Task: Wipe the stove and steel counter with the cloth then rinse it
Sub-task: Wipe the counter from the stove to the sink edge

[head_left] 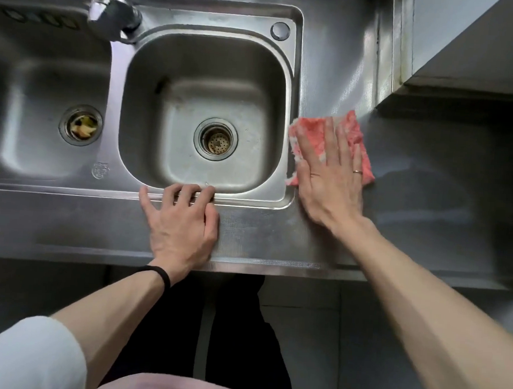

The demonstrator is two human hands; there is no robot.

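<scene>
Kitchen sink station, seen from above.

- White sleeve (23,357), pushed up the left forearm; black band (161,274) at that wrist.
- Steel counter (261,239), front strip textured, with wet streaks to the right of the sinks.
- Right basin (167,158), set into the counter; its strainer (216,140) sits in the drain.
- Left basin (29,105), partly out of frame; food scraps (82,126) lie in its drain.
- Tap (113,8) at the far edge between the two basins, blurred.
- Round cap (280,31) on the far right corner of the sink rim.
- Grey ledge (467,72) overhanging the counter's far right corner, just beyond the cloth.
- Left hand (181,222): palm down on the front strip, fingers bent with tips on the right basin's near rim, grasping nothing.
- Right hand (328,174): arm stretched forward, fingers straight and spread, pressed flat on the cloth; a ring (358,171) on one finger.
- Pink cloth (358,134): lies flat on the counter just right of the right basin, its left edge overlapping the sink rim, mostly under the right hand.
</scene>
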